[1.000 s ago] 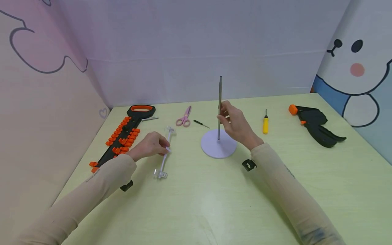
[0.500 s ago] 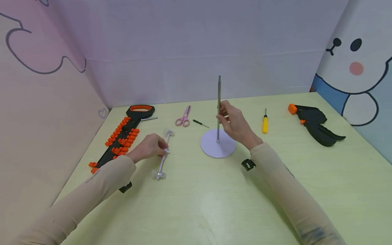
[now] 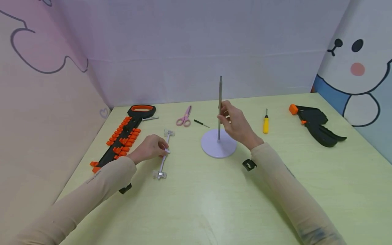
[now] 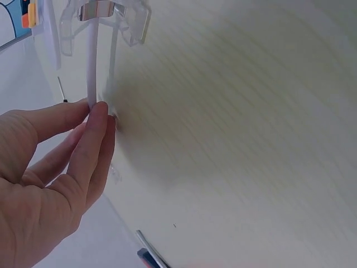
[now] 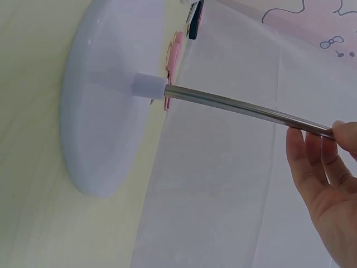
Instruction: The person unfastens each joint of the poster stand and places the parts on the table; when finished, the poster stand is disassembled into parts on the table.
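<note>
Yellow-green table sits walled by pale lilac cartoon panels.

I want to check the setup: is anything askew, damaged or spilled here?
Nothing stands out. The metal rod stands upright in its round base, held by the right hand; the left hand holds the clip bar flat on the table.

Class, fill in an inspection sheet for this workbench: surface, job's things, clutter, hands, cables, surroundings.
Surface: pale green table.
Job's things: metal rod upright in round white base; white bar with clear clips lying flat.
Clutter: orange-and-black tool rack, pink scissors, small black screwdriver, yellow screwdriver, black clamp.
Hands: left hand pinches the bar; right hand holds the rod.
Cables: nothing seen.
Surroundings: cartoon-printed panels.
</note>
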{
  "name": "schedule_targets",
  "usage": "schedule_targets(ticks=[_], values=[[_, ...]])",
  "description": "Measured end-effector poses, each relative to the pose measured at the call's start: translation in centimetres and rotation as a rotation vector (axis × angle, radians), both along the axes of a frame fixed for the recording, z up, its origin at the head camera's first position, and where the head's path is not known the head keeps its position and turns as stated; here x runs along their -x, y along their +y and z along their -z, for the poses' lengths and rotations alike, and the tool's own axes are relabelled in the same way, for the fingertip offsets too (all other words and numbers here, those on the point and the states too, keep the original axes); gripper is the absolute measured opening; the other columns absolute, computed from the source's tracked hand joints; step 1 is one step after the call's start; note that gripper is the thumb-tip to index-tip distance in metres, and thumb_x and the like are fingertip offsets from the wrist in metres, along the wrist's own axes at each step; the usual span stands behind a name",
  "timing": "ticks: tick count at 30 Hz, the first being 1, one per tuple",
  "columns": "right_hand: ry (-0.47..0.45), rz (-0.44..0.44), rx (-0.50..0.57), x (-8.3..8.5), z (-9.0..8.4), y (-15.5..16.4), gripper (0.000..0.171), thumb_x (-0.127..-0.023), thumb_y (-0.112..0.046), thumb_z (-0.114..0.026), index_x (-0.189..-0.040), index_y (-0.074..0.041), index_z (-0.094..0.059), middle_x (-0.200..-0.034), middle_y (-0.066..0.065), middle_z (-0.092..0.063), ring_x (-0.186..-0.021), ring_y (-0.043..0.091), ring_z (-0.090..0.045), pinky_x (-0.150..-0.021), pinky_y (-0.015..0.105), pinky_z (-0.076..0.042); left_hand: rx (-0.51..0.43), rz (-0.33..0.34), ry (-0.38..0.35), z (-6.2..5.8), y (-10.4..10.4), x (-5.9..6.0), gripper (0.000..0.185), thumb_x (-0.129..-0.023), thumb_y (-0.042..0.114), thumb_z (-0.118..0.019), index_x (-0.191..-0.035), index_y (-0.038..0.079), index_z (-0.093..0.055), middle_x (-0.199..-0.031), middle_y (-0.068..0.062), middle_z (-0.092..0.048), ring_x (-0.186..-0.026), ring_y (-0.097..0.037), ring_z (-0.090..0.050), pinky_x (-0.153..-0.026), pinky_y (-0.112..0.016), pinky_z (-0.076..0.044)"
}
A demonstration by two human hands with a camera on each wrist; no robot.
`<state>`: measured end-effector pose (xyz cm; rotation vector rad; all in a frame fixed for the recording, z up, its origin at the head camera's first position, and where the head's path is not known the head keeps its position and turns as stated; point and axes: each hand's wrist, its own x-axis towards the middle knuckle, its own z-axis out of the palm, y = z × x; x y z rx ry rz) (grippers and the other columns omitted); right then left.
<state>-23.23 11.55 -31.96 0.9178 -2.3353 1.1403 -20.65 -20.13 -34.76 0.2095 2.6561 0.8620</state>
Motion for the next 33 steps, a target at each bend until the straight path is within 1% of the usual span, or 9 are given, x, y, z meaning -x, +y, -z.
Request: schedule_targets(ticks=[6, 8, 11, 15, 19, 23, 25, 30, 33], values=[[-0.001, -0.005, 0.003, 0.0, 0.1, 0.0, 0.023, -0.092, 0.002, -0.057, -0.111, 0.001, -0.044, -0.092, 0.016, -0.058, -0.081, 0.03, -0.064, -0.071, 0.037, -0.055, 0.022, 0.019, 0.008, -0.4, -0.1, 0.0, 0.022, -0.086, 0.008, -0.069, -0.106, -0.002, -0.067, -0.09, -0.01, -0.064, -0.071, -0.018, -0.061, -0.067, -0.028, -0.052], [-0.002, -0.008, 0.006, 0.1, 0.1, 0.1, 0.023, -0.092, 0.002, -0.057, -0.111, 0.001, -0.044, -0.092, 0.016, -0.058, -0.081, 0.03, -0.064, -0.071, 0.037, -0.055, 0.03, 0.031, 0.036, -0.8, 0.1, 0.0, 0.023, -0.088, 0.009, -0.067, -0.108, -0.003, -0.066, -0.091, -0.011, -0.063, -0.07, -0.019, -0.062, -0.066, -0.028, -0.053], [-0.003, -0.009, 0.007, 0.1, 0.2, 0.1, 0.023, -0.092, 0.002, -0.057, -0.111, 0.001, -0.045, -0.091, 0.016, -0.059, -0.08, 0.029, -0.064, -0.071, 0.037, -0.055, 0.036, 0.067, 0.114, -1.9, 0.5, 0.1, 0.027, -0.089, 0.011, -0.065, -0.111, -0.004, -0.064, -0.094, -0.013, -0.062, -0.073, -0.021, -0.062, -0.065, -0.03, -0.053], [0.001, -0.005, 0.005, 0.1, 0.2, 0.1, 0.023, -0.092, 0.002, -0.058, -0.111, 0.001, -0.045, -0.091, 0.015, -0.059, -0.078, 0.027, -0.063, -0.07, 0.036, -0.055, 0.052, 0.132, 0.208, -3.1, 1.5, 0.2, 0.03, -0.089, 0.015, -0.066, -0.112, -0.004, -0.064, -0.099, -0.014, -0.064, -0.084, -0.025, -0.061, -0.072, -0.035, -0.052], [0.002, -0.01, 0.008, 0.1, 0.2, 0.1, 0.023, -0.092, 0.003, -0.057, -0.111, 0.001, -0.045, -0.09, 0.016, -0.059, -0.078, 0.028, -0.064, -0.07, 0.036, -0.055, 0.066, 0.159, 0.217, -3.7, 3.0, 0.1, 0.033, -0.088, 0.02, -0.068, -0.113, -0.002, -0.064, -0.104, -0.014, -0.064, -0.093, -0.027, -0.06, -0.08, -0.038, -0.05], [0.001, -0.01, 0.005, 0.1, 0.1, 0.1, 0.024, -0.091, 0.004, -0.058, -0.111, 0.001, -0.044, -0.091, 0.016, -0.059, -0.078, 0.027, -0.063, -0.07, 0.036, -0.055, 0.062, 0.183, 0.211, -3.8, 4.6, 0.0, 0.037, -0.087, 0.025, -0.069, -0.115, 0.0, -0.063, -0.109, -0.015, -0.063, -0.097, -0.027, -0.06, -0.083, -0.039, -0.049], [0.002, -0.009, 0.002, 0.1, 0.2, 0.1, 0.024, -0.091, 0.004, -0.058, -0.111, 0.0, -0.044, -0.091, 0.016, -0.059, -0.078, 0.026, -0.063, -0.07, 0.036, -0.055, 0.056, 0.206, 0.228, -3.8, 5.3, 0.1, 0.039, -0.087, 0.027, -0.07, -0.116, 0.002, -0.063, -0.112, -0.016, -0.062, -0.1, -0.029, -0.059, -0.085, -0.039, -0.048], [-0.001, -0.015, -0.003, 0.1, 0.2, 0.1, 0.023, -0.092, 0.003, -0.057, -0.111, 0.001, -0.044, -0.091, 0.016, -0.059, -0.078, 0.027, -0.063, -0.07, 0.036, -0.055, 0.069, 0.299, 0.289, -3.3, 6.8, 0.5, 0.046, -0.087, 0.033, -0.068, -0.123, 0.006, -0.059, -0.127, -0.017, -0.053, -0.117, -0.03, -0.05, -0.095, -0.044, -0.041], [-0.007, -0.011, -0.005, 0.1, 0.2, 0.0, 0.023, -0.092, 0.003, -0.057, -0.111, 0.001, -0.043, -0.092, 0.016, -0.058, -0.078, 0.028, -0.063, -0.071, 0.036, -0.055, 0.101, 0.367, 0.295, -2.9, 7.6, 0.9, 0.051, -0.088, 0.036, -0.066, -0.128, 0.006, -0.055, -0.133, -0.016, -0.047, -0.121, -0.029, -0.044, -0.097, -0.046, -0.04]])
